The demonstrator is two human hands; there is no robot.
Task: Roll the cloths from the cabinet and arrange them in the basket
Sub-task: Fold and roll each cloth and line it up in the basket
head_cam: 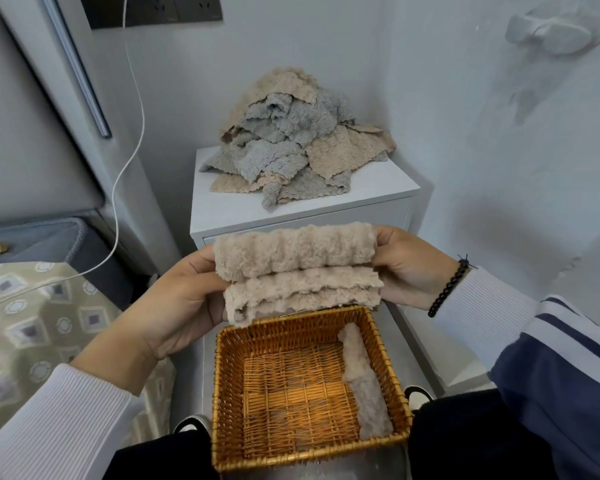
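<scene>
Wicker basket [378,344] sits just below the hands, one rolled beige cloth [364,382] lying along its right wall. Left hand [177,299] and right hand [409,265] each grip an end of a partly rolled beige cloth [295,268], held level above the basket's far rim. Beyond the hands, a loose cloth pile [291,140] rests on the white cabinet [371,188].

Inside the basket [302,455], one rolled cloth [364,386] is lying along the right wall, leaving the floor left of it bare. Over the basket's far rim, a half-rolled cloth [298,268] is hanging.
</scene>
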